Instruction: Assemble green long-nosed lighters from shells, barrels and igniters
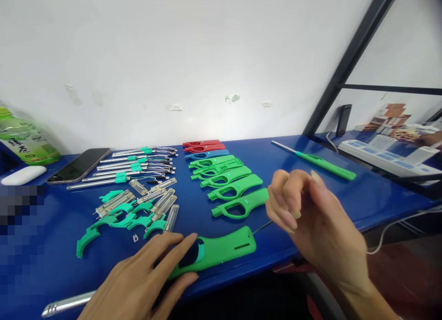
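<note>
The green lighter (224,250) is lying partly under the left hand (138,274), whose bent fingers are clasping it; firm clasping is likely steadying it. The right hand (311,214) is half-curling; whether it's gripping the thin rod (263,227) is unclear. Beyond both, shells (241,173) are resting.

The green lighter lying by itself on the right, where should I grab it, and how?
Probably by the middle of its green handle, pinching the long sides from above: it lies flat, and that part is wider than the thin metal tube.
</note>
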The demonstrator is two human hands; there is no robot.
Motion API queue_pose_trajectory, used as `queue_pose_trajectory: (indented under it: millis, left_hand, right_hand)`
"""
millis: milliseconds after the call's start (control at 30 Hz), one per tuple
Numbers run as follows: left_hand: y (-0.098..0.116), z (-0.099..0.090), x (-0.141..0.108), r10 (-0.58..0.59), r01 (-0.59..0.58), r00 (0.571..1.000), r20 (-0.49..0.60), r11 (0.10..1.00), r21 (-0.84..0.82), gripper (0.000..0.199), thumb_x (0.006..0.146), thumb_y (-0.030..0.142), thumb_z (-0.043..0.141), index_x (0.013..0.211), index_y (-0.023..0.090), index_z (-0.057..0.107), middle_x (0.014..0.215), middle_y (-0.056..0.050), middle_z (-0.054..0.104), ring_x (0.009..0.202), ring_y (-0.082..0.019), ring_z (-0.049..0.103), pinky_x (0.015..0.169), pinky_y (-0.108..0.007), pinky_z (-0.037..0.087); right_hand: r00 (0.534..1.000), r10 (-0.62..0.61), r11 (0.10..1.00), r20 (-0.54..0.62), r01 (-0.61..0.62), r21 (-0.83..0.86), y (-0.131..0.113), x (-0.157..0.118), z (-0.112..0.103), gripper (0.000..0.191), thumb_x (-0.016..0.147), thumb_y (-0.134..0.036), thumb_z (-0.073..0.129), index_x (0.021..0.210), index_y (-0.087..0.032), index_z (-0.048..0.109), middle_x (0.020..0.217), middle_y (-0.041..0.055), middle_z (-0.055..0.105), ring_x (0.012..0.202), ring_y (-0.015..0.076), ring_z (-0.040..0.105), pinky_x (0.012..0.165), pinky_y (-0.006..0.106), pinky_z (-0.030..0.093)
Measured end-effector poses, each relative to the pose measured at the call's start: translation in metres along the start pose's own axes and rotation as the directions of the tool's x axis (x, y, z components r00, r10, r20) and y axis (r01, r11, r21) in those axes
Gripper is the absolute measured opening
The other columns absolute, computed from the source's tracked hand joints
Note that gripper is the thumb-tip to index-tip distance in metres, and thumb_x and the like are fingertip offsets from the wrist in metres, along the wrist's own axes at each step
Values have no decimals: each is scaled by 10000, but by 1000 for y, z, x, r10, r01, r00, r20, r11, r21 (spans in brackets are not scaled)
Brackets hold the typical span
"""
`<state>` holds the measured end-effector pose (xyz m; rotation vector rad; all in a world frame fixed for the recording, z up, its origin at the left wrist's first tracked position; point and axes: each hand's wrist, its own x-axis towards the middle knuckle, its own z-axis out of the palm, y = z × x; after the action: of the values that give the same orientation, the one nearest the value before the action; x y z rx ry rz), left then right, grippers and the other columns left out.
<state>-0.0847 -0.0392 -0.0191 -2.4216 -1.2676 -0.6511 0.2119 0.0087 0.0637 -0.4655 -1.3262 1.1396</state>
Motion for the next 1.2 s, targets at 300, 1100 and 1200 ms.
queue_pose_trajectory:
  millis: [300,1100,1200]
  left_hand:
    - [2,-1,10,16,-18,999,-46,998,-52,472,1112,560,458,1518,358,587,1282,-23,777,1041,-199,812,806,-253,677]
    - [2,-1,8,28,-29,999,-22,998,-56,472,1113,546,468,1535,360,566,1307,-24,762,1065,-201,803,790,-254,675]
    - [1,-1,7,23,-24,999,-32,999,-38,494,1107,580,462,1538,360,560,1327,-25,757,1081,-210,802,804,-271,678]
  right_hand:
    - [996,-62,983,67,73,-171,11,-12,7,430,1108,-573,452,840,-263,584,825,6,495,702,167,494,606,316,447]
    - [961,-268,853,67,269,-448,10,-12,-7,260,1095,-194,560,1206,-312,763,1008,38,747,946,186,687,770,334,576]
    - [957,-282,853,72,285,-437,11,-12,-6,79,1001,-250,745,1064,-278,783,1005,43,720,962,197,670,792,337,594]
